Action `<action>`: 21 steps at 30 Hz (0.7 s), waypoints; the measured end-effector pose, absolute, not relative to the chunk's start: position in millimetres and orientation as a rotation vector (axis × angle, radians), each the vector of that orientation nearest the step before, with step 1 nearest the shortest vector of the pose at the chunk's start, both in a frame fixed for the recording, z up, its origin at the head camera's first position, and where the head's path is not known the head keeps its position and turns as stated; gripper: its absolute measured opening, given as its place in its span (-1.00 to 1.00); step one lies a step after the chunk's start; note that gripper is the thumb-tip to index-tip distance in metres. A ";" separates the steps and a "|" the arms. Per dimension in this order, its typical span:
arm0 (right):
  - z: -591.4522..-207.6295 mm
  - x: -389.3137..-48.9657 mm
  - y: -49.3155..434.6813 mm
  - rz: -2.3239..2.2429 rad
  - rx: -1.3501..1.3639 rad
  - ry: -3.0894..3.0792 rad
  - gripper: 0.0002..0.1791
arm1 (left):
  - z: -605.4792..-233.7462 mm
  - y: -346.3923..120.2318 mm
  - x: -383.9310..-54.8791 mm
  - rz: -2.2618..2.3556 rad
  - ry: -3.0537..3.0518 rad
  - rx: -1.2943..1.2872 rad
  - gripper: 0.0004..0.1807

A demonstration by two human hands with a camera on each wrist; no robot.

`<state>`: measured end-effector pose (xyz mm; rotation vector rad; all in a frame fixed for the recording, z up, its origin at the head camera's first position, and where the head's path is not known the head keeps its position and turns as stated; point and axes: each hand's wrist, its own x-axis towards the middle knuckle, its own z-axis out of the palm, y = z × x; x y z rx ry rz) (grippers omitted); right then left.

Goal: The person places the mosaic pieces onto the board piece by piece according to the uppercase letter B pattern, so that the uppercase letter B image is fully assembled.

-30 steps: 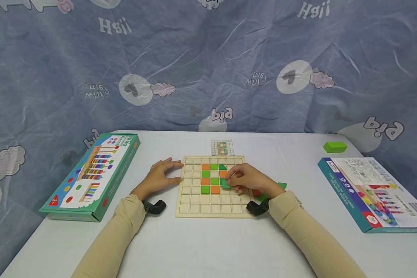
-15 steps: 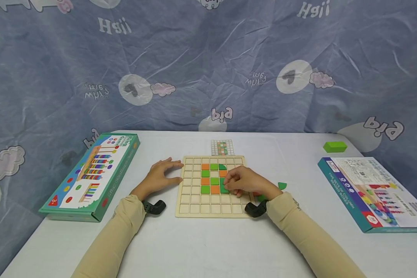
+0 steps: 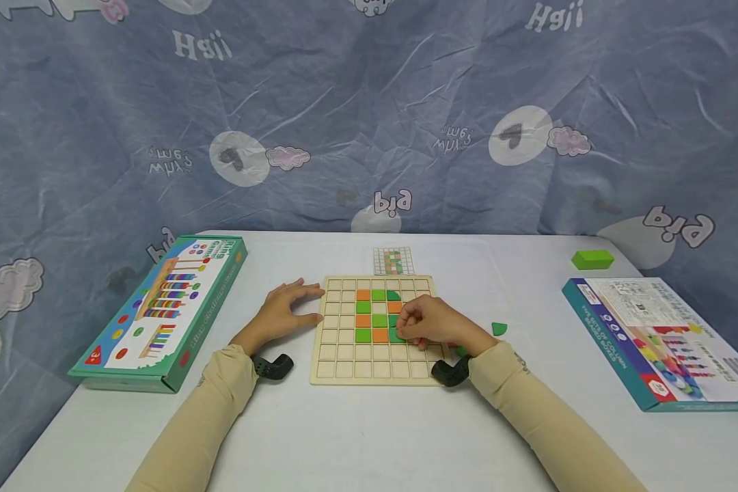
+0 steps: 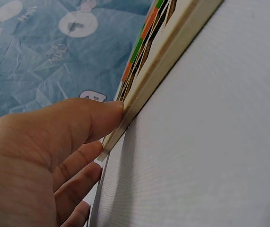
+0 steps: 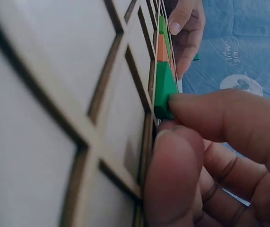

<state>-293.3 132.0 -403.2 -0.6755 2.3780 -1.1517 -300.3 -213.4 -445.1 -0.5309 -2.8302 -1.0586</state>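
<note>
A light wooden grid board (image 3: 344, 371) lies on the white table, with orange, light green and dark green tiles set in several of its cells. My right hand (image 3: 433, 321) is over the board's right half, its index finger and thumb pinching the corner of a dark green tile (image 5: 163, 90). That tile sits at its cell, beside an orange tile (image 3: 380, 335); fingers partly cover it. My left hand (image 3: 283, 311) touches the board's left edge with thumb and fingers extended. In the left wrist view, the thumb presses against the board's side (image 4: 146, 75).
A small printed grid card (image 3: 392, 261) lies beyond the board. Loose green (image 3: 499, 329) and orange pieces lie by the right wrist, partly hidden. A green box (image 3: 160, 314) is at left, another box (image 3: 670, 342) at right, with a bright green block (image 3: 593, 260) behind it.
The dark green tile, tilted in the right fingers a second ago, now lies level at its cell. The right hand has shifted slightly down and inward. My left hand stays put.
</note>
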 end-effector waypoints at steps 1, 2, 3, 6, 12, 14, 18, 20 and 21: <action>-403.3 -293.2 131.9 -1.151 -0.673 2.380 -0.94 | -445.0 -213.2 -300.2 -1.058 -2.831 -0.531 -0.38; -403.3 -293.0 131.9 -1.150 -0.669 2.382 -0.94 | -444.9 -213.0 -300.3 -1.058 -2.832 -0.530 -0.37; -403.1 -292.7 132.0 -1.150 -0.671 2.382 -0.94 | -444.8 -212.9 -300.3 -1.060 -2.833 -0.529 -0.37; -402.9 -292.0 131.9 -1.151 -0.674 2.388 -0.93 | -444.9 -212.9 -300.1 -1.062 -2.832 -0.533 -0.37; -403.3 -291.0 130.7 -1.153 -0.659 2.403 -0.90 | -445.0 -213.8 -299.4 -1.064 -2.830 -0.534 -0.38; -403.4 -290.9 130.4 -1.153 -0.656 2.405 -0.90 | -445.7 -214.4 -300.2 -1.068 -2.832 -0.529 -0.38; -403.3 -290.9 130.5 -1.162 -0.644 2.401 -0.91 | -447.1 -215.1 -301.3 -1.068 -2.834 -0.529 -0.38; -403.7 -291.1 130.7 -1.167 -0.637 2.399 -0.91 | -447.4 -215.2 -301.7 -1.067 -2.833 -0.533 -0.38; -403.9 -291.2 130.8 -1.167 -0.632 2.401 -0.91 | -447.3 -215.0 -301.6 -1.068 -2.832 -0.536 -0.38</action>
